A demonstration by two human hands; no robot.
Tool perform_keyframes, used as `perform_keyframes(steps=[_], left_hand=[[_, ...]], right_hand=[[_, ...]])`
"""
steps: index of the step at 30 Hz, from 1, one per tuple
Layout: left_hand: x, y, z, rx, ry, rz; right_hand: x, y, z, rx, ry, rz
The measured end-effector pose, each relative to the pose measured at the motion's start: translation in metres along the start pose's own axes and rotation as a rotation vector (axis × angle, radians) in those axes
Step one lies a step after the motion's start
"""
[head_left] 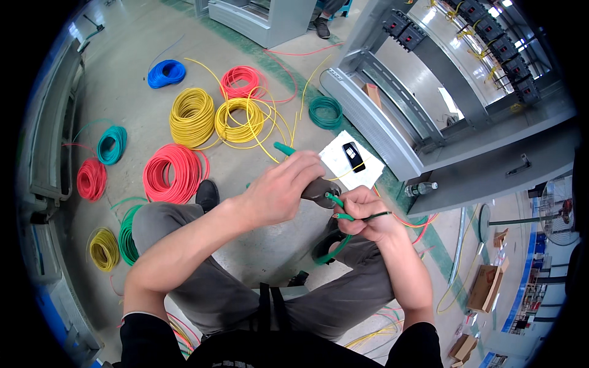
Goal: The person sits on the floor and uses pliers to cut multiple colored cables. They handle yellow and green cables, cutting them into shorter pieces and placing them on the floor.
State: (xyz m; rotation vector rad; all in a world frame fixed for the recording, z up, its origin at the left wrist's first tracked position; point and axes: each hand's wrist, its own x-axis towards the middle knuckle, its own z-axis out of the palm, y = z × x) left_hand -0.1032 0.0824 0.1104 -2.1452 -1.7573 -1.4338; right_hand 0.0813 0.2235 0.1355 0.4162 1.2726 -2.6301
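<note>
My left hand [283, 187] is closed around a hand tool with a green handle end [284, 148] and a dark, rounded head [319, 192]; it looks like cable cutters, though my fingers cover most of it. Beside the head, my right hand [368, 213] is closed on green wire [336, 250]. Cut wire ends stick out from these fingers toward the tool, and one thin dark end points right. Whether the jaws touch the wire, I cannot tell. The green wire runs down past my right knee.
Coils of yellow [192, 118], red [172, 173], blue [166, 73] and green wire [325, 112] lie on the floor. A black phone [353, 156] rests on white paper [334, 153]. Right of it stand a grey metal cabinet frame [374, 116], a plastic bottle [421, 188] and a fan [557, 219].
</note>
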Motion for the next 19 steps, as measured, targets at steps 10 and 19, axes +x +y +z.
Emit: perform_keyframes(steps=[10, 19], left_hand=[[-0.010, 0.016, 0.002, -0.101, -0.179, -0.532], [-0.018, 0.015, 0.011, -0.030, -0.346, -0.872]], right_hand=[[0.010, 0.005, 0.006, -0.199, 0.373, -0.130], [0.024, 0.017, 0.014, -0.351, 0.561, -0.094]])
